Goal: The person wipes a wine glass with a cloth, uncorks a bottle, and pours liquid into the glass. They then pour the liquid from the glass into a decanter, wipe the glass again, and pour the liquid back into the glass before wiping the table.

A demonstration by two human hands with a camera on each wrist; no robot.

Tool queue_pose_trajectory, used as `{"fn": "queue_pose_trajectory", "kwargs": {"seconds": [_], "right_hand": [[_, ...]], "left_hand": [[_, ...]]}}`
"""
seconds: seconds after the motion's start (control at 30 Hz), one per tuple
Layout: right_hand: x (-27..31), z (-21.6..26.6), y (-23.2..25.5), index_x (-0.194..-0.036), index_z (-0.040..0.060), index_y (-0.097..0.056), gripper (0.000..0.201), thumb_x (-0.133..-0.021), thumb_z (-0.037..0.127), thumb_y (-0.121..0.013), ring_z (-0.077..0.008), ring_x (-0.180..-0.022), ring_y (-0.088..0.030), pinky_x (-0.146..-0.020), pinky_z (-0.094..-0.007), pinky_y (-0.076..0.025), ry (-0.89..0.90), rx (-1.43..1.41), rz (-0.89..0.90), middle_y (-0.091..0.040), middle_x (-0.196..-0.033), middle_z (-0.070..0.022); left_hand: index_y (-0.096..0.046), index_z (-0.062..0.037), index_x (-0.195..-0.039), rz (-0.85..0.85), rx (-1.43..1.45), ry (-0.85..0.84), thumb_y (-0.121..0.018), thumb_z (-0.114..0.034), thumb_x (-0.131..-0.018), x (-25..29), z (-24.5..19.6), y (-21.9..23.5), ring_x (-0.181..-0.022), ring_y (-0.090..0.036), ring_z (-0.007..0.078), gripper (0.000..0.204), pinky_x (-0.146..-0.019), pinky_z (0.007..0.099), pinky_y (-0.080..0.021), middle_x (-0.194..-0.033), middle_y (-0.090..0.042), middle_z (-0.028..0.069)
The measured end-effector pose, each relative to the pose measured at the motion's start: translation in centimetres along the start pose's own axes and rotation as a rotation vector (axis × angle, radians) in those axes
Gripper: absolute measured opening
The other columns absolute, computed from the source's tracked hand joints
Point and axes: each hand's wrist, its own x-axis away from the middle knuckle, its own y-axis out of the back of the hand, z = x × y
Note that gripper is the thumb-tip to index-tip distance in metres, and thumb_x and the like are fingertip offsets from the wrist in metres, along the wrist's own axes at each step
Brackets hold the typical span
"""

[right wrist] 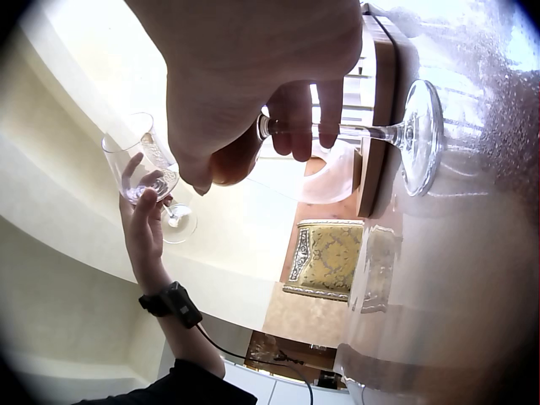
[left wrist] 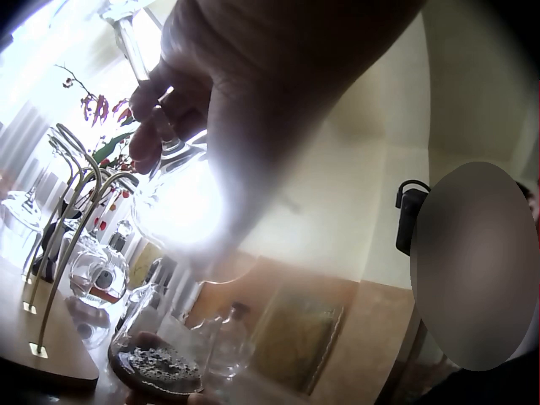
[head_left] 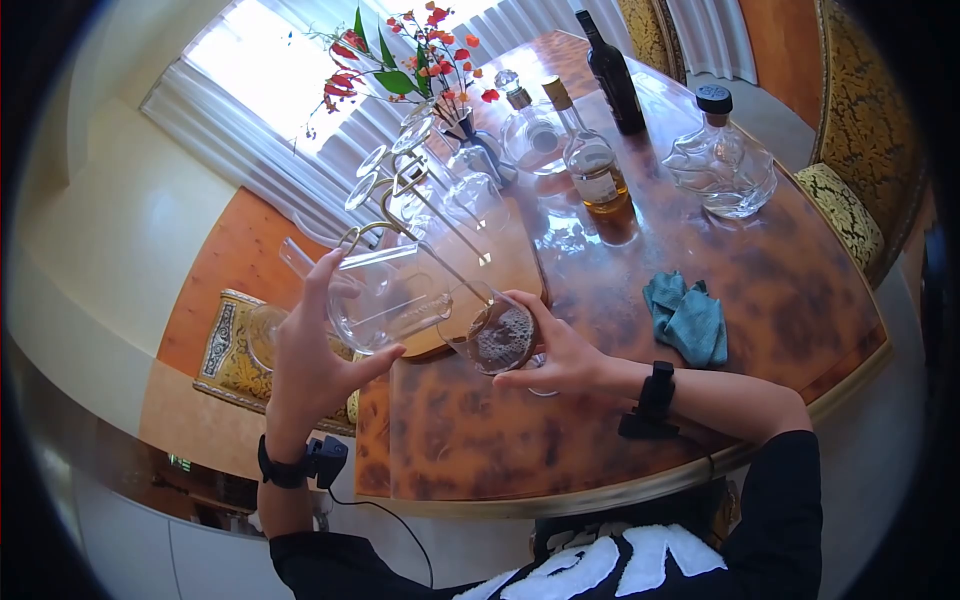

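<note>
The left hand [head_left: 312, 350] grips the stem of a tilted glass [head_left: 385, 300], raised on the near side of the brass rack [head_left: 382, 224], its mouth turned toward a second glass [head_left: 503, 338]. The right hand [head_left: 568, 358] holds that second glass by the stem, also nearer the person than the rack. Whether the rims touch, I cannot tell. Dark, frothy liquid already lies in the second glass; none can be made out in the tilted glass, and no stream shows between them. Right of the rack stand an amber-filled bottle [head_left: 604, 185] and a clear decanter [head_left: 728, 175], both upright, with a crumpled teal cloth [head_left: 688, 318] lower down on that side.
</note>
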Motion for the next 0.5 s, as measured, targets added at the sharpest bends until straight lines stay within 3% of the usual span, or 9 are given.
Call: {"fn": "queue_pose_trajectory", "kwargs": {"seconds": [0.13,0.47,0.5], "right_hand": [[-0.06,-0.34,0.07,-0.155,0.0104,-0.019,0.106,-0.078,0.030,-0.089,-0.0242,-0.119,-0.062,-0.096,-0.0365,-0.055,0.012,0.024,0.007,-0.057,-0.135,-0.0184],[0.00,0.07,0.01,-0.155,0.0093,-0.018,0.107,-0.078,0.032,-0.089,-0.0244,-0.119,-0.062,-0.096,-0.0373,-0.055,0.001,-0.006,0.007,-0.058,-0.132,-0.0191],[-0.02,0.07,0.04,-0.155,0.0093,-0.018,0.107,-0.078,0.032,-0.089,-0.0244,-0.119,-0.062,-0.096,-0.0373,-0.055,0.001,-0.006,0.008,-0.058,-0.132,-0.0191]], "left_hand": [[-0.039,-0.0089,-0.149,-0.072,-0.024,0.002,-0.092,-0.033,-0.066,-0.14,0.00,0.75,-0.102,-0.070,0.0312,0.102,-0.089,0.0400,-0.054,-0.106,-0.069,0.0158],[-0.039,-0.0093,-0.149,-0.047,-0.028,-0.003,-0.092,-0.030,-0.066,-0.39,-0.09,0.78,-0.102,-0.070,0.0318,0.101,-0.090,0.0409,-0.054,-0.107,-0.069,0.0166],[-0.038,-0.0108,-0.150,-0.057,-0.047,-0.024,-0.093,-0.030,-0.065,-0.43,0.10,0.74,-0.098,-0.070,0.0285,0.103,-0.087,0.0389,-0.054,-0.107,-0.069,0.0155]]}}
